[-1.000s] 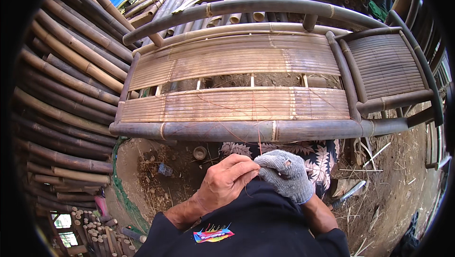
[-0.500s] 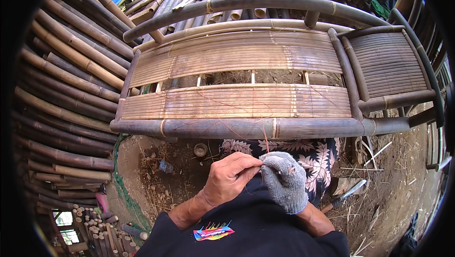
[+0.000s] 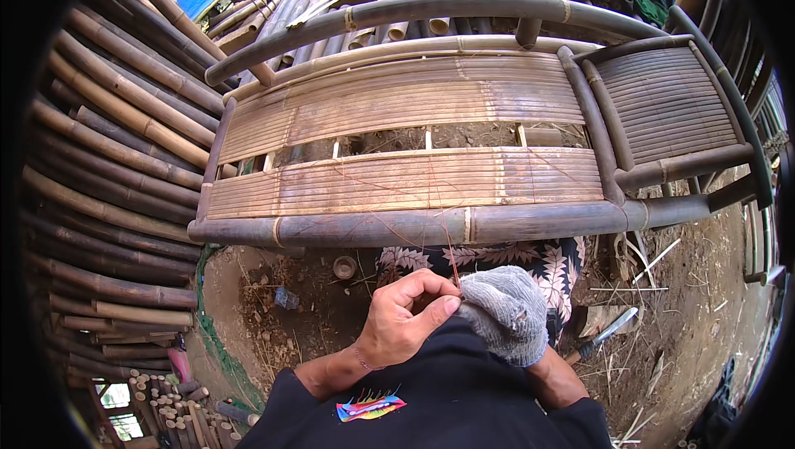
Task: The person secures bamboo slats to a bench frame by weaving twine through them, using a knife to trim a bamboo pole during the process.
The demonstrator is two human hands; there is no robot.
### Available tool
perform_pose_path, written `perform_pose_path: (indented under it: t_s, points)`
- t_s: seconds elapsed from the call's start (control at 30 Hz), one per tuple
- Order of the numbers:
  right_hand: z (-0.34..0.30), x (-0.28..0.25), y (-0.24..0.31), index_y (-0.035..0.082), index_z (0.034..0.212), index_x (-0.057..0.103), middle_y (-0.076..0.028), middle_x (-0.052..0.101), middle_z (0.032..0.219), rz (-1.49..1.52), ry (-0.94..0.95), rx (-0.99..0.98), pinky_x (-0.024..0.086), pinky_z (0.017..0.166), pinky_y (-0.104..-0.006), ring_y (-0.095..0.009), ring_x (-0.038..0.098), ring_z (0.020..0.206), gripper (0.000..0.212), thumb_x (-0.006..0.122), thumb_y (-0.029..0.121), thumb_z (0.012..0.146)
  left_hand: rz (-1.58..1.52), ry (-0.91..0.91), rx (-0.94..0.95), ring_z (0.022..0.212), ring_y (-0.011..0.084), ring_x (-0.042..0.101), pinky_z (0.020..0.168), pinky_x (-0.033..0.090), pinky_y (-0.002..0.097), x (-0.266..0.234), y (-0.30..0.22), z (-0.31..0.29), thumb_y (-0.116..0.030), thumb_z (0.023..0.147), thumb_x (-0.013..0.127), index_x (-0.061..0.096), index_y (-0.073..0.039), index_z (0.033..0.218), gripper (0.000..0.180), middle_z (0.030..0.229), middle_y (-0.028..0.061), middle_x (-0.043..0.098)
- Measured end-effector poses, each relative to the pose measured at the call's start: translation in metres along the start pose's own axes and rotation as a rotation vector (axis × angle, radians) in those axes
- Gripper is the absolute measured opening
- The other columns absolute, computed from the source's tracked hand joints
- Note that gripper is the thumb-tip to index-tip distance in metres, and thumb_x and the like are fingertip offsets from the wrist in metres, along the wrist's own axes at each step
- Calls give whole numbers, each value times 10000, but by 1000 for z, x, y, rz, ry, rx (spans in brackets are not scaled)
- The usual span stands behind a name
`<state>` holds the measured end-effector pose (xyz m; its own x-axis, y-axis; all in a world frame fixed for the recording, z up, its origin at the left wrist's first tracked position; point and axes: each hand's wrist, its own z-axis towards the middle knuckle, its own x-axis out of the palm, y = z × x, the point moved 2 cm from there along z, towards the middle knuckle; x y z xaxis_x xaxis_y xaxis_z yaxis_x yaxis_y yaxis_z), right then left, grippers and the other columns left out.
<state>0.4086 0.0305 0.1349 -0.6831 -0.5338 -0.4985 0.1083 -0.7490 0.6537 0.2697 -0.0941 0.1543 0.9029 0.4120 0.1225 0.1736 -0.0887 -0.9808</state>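
My bare left hand (image 3: 406, 321) is closed, thumb and index finger pinching a thin reddish-brown string (image 3: 452, 260). Against those fingertips presses my right hand (image 3: 503, 318), in a grey knitted glove with a small hole; its fingers are curled round the string, partly hidden by the glove's folds. From the pinch the string runs up over the thick dark front rail (image 3: 373, 229) of a bamboo bench (image 3: 542, 221). More loose lengths of it lie across the bench's near slats (image 3: 356, 188). A gap with short cross pieces separates these from the far slats (image 3: 389, 105).
Bamboo poles (image 3: 124, 184) are stacked along the left, others lie beyond the bench. A slatted end section (image 3: 667, 101) joins the bench at right. On the littered dirt floor are a knife (image 3: 609, 333), a small round container (image 3: 344, 267) and a clear plastic piece (image 3: 286, 297).
My left thumb has come down and forward, and my right hand has turned so its gloved back faces up more. The view has shifted slightly; both hands stay together at the string.
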Motion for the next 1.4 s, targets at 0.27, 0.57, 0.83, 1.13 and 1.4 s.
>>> perform_pose_path:
  t_s: [0.27, 0.57, 0.83, 1.13, 1.4]
  points:
    - [19, -16, -17, 123, 887, 666, -52, 610, 733, -216, -204, 7, 435, 644, -414, -285, 590, 679, 196, 771, 82, 727, 366, 43, 134, 713, 81, 547, 648, 444, 234, -23, -21, 22, -80, 917, 713, 721, 16, 1001, 128, 866, 39, 635]
    - [2, -18, 2, 96, 892, 671, -68, 610, 716, 138, 63, 194, 455, 618, -394, -290, 582, 625, 149, 767, 150, 792, 711, 149, 549, 827, 238, 655, 725, 539, 313, 9, -18, 11, 42, 846, 699, 687, -8, 1064, 223, 927, 91, 620]
    - [1, 3, -23, 29, 1077, 681, -102, 684, 954, 478, -19, 372, 519, 785, -362, -239, 648, 830, 242, 728, 108, 853, 512, 102, 350, 750, 132, 624, 620, 483, 253, -5, -4, 32, -44, 913, 671, 684, 2, 951, 61, 898, 83, 647]
    - [-12, 24, -22, 86, 933, 675, -87, 668, 869, 129, -159, 228, 499, 777, -407, -304, 645, 834, 155, 771, 92, 812, 520, -114, 327, 720, 167, 688, 635, 546, 285, 6, -2, 32, -3, 852, 729, 697, -14, 959, 112, 889, 111, 703]
    - [-9, 8, -19, 85, 1035, 660, -109, 669, 973, -78, -124, 66, 479, 814, -438, -316, 639, 902, 264, 747, 58, 787, 711, 98, 523, 725, 205, 650, 638, 537, 304, 2, 0, 31, 13, 849, 680, 655, 11, 945, 99, 854, 100, 620]
